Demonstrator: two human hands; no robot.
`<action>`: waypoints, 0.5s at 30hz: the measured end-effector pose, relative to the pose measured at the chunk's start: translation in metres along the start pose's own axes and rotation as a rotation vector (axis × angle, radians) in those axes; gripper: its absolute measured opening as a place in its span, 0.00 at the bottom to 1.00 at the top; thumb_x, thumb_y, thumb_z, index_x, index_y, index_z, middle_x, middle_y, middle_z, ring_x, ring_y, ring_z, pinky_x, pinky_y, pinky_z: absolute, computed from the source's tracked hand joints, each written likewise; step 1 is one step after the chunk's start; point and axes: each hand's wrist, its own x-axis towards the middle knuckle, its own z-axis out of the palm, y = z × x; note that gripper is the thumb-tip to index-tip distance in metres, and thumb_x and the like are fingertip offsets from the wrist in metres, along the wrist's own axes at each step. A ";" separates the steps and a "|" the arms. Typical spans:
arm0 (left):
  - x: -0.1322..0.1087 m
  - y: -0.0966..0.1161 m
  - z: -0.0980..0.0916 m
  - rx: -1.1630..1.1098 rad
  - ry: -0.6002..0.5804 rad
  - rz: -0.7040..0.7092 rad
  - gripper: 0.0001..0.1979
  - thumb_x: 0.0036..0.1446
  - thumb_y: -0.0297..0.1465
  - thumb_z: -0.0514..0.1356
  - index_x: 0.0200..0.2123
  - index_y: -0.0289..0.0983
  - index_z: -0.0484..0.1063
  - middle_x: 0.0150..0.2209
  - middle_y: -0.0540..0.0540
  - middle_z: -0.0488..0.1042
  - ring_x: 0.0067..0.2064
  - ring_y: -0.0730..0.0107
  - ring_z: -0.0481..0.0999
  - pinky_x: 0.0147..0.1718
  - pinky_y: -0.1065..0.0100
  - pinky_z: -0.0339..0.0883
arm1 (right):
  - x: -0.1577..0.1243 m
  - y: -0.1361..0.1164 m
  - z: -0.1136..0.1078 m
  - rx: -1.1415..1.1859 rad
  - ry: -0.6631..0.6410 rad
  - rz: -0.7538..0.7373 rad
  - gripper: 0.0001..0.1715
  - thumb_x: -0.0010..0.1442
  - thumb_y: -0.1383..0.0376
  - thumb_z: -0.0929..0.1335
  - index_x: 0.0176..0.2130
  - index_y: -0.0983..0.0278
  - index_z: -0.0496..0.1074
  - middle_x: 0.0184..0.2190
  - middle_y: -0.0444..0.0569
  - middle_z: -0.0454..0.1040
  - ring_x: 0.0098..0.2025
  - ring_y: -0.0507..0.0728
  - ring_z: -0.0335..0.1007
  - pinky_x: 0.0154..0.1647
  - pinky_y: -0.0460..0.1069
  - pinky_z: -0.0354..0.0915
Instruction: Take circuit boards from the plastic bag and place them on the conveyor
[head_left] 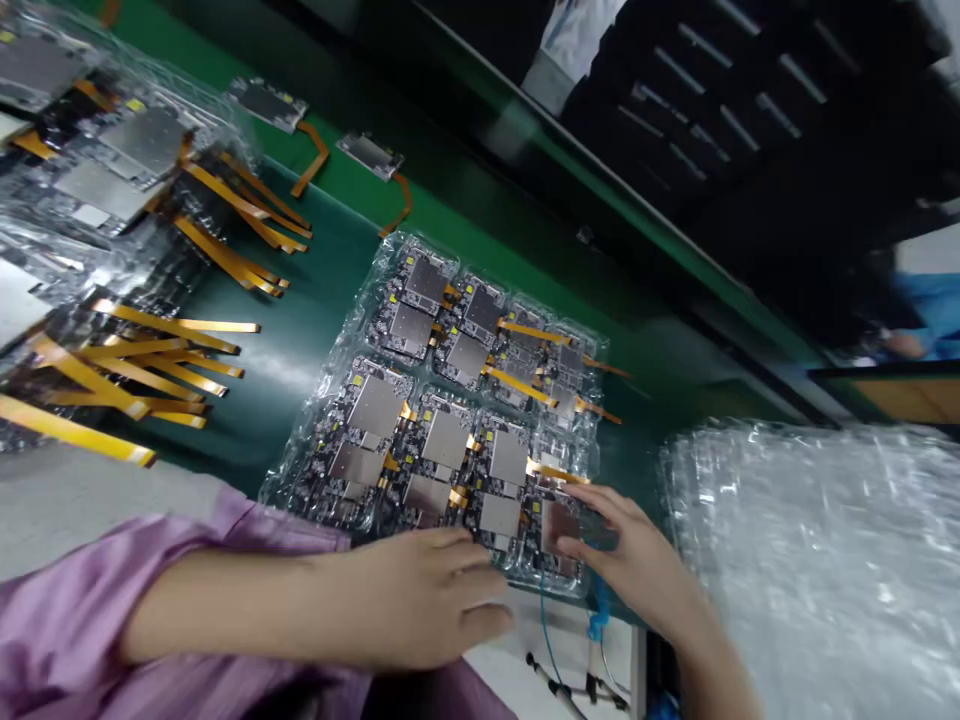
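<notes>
Much of the scene is blurred by motion. The crinkled clear plastic wrap (817, 570) at the near right is a shiny smear, and what lies under it cannot be made out. The far right is dark, with pale slots in a black rack (720, 90) and a blurred blue shape at the edge. At the left, stacked clear trays of boards with long yellow flex ribbons (127, 370) are cut off by the frame. Two loose small grey boards with orange tails (315, 125) lie far off on the green counter (315, 290).

The clear plastic blister tray of grey-shielded circuit boards (450, 420) sits in the middle of the counter, its near edge partly hidden by both hands.

The left hand (420, 600) reaches in from the near left, forearm bare below a purple sleeve (90, 620). It lies palm down at the tray's near edge, fingers loosely together and resting flat, gripping nothing.

The right hand (637, 565) comes from the near right, wrist cut off by the bottom edge. Its fingers (581, 548) are narrowly pinched on a small circuit board with a copper-toned shield (559, 522), at the tray's near right corner pocket. Whether the board is seated or lifted cannot be told.
</notes>
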 end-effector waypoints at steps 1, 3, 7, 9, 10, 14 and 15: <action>0.016 0.002 0.017 0.031 0.006 0.030 0.09 0.65 0.28 0.54 0.45 0.37 0.73 0.43 0.43 0.75 0.43 0.65 0.74 0.43 0.63 0.68 | -0.002 -0.002 0.001 -0.024 -0.009 -0.007 0.30 0.59 0.52 0.66 0.58 0.56 0.65 0.57 0.47 0.63 0.58 0.65 0.58 0.58 0.60 0.59; 0.042 0.007 0.049 0.067 0.026 0.078 0.06 0.64 0.29 0.57 0.40 0.37 0.74 0.37 0.44 0.75 0.37 0.65 0.74 0.37 0.63 0.66 | -0.008 -0.006 0.003 -0.075 -0.019 -0.015 0.34 0.58 0.55 0.64 0.61 0.58 0.61 0.60 0.48 0.59 0.60 0.64 0.54 0.60 0.61 0.57; 0.069 0.016 0.086 0.126 0.051 0.177 0.04 0.60 0.28 0.61 0.35 0.34 0.75 0.33 0.42 0.74 0.37 0.64 0.74 0.35 0.64 0.64 | -0.016 -0.009 0.007 -0.162 0.015 -0.030 0.34 0.58 0.62 0.61 0.64 0.60 0.58 0.63 0.47 0.56 0.63 0.61 0.51 0.63 0.61 0.56; 0.075 0.021 0.094 0.159 0.046 0.212 0.05 0.59 0.26 0.62 0.31 0.33 0.76 0.31 0.42 0.74 0.38 0.64 0.75 0.35 0.64 0.64 | -0.017 -0.009 0.009 -0.195 0.040 -0.018 0.33 0.59 0.64 0.60 0.63 0.61 0.59 0.62 0.48 0.57 0.63 0.61 0.51 0.62 0.60 0.56; 0.077 0.024 0.098 0.172 0.025 0.238 0.06 0.60 0.26 0.61 0.30 0.34 0.76 0.30 0.42 0.74 0.37 0.64 0.75 0.35 0.64 0.64 | -0.017 -0.009 0.010 -0.212 0.047 -0.006 0.33 0.59 0.65 0.61 0.63 0.62 0.59 0.62 0.48 0.58 0.62 0.61 0.52 0.62 0.60 0.57; 0.081 0.041 0.107 0.184 -0.132 0.361 0.13 0.62 0.23 0.57 0.29 0.41 0.78 0.31 0.45 0.78 0.38 0.70 0.77 0.34 0.66 0.67 | -0.014 -0.014 0.011 -0.266 0.022 0.061 0.34 0.58 0.68 0.66 0.63 0.63 0.61 0.61 0.49 0.59 0.62 0.63 0.53 0.63 0.61 0.56; 0.081 0.046 0.108 0.179 -0.178 0.402 0.15 0.62 0.23 0.55 0.30 0.44 0.78 0.33 0.47 0.79 0.38 0.72 0.77 0.33 0.68 0.68 | -0.013 -0.016 0.010 -0.273 0.009 0.076 0.34 0.58 0.69 0.67 0.63 0.63 0.61 0.61 0.49 0.59 0.62 0.63 0.53 0.62 0.61 0.57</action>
